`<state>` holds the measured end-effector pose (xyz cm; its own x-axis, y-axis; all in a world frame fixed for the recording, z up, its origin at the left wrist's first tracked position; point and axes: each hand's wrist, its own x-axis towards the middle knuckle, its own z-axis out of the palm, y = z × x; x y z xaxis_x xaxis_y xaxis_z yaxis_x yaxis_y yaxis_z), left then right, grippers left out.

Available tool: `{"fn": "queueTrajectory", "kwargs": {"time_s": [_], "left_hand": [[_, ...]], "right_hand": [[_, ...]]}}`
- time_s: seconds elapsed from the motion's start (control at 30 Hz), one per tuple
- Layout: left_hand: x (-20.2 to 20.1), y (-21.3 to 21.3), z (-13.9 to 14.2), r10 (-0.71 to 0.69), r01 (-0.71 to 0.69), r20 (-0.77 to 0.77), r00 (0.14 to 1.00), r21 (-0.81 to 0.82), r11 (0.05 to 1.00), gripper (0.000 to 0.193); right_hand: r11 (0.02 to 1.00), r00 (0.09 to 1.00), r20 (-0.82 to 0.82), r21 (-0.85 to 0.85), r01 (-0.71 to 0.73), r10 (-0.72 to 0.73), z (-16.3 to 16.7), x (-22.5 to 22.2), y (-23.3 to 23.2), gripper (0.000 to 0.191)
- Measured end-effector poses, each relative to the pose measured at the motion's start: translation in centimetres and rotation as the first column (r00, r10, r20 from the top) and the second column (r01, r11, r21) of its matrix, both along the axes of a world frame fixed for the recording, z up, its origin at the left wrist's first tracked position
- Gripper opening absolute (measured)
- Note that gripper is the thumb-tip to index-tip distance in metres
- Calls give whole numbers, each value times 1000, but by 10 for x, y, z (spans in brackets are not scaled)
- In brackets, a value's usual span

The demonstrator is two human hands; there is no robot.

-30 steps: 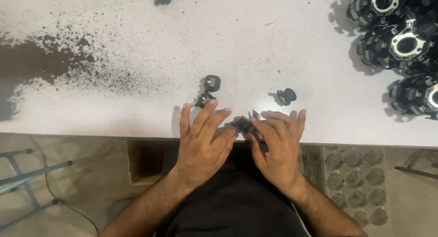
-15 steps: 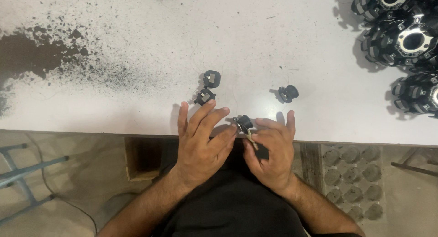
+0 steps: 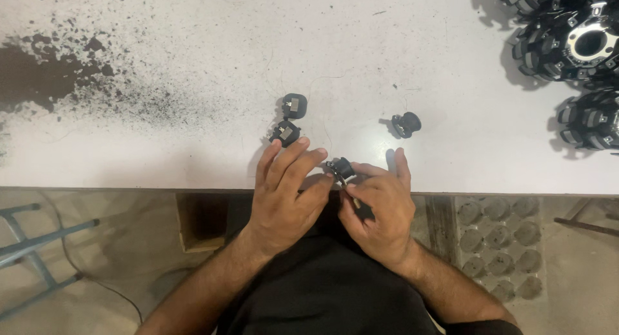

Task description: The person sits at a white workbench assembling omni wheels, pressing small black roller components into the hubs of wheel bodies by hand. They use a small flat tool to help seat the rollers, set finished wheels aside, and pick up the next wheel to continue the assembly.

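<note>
Hands meet at the tabletop (image 3: 193, 154) edge: a small black part (image 3: 340, 168) is pinched between left hand (image 3: 287, 196) fingers and right hand (image 3: 380, 206) fingers. Two similar parts (image 3: 289, 121) lie just beyond it, another (image 3: 406, 124) to their right.

Two small parts (image 3: 289, 119) lie on the table (image 3: 193, 45), left of a third part (image 3: 406, 124).

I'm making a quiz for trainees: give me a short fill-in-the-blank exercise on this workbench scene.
1. Both hands, left hand and right hand, hold one small black plastic part at the table's ____ edge.
2. ____ more small black parts lie loose on the white table.
3. The large black finned rings are stacked at the table's far ____ corner.

Missing: near; three; right
</note>
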<state>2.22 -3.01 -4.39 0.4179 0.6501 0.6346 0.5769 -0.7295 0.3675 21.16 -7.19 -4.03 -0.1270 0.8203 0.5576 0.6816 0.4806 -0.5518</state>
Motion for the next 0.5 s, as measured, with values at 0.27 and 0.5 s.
{"fn": "queueTrajectory", "kwargs": {"time_s": [0.27, 0.5], "left_hand": [[2, -1, 2, -14, 16, 90, 996, -18, 1000, 17], [3, -3, 2, 52, -50, 11, 999, -150, 987, 15]], "right_hand": [[1000, 1000, 15, 5, -10, 10, -1, 1, 0, 30], [1000, 1000, 11, 8, -6, 5, -4, 1, 0, 29]]}}
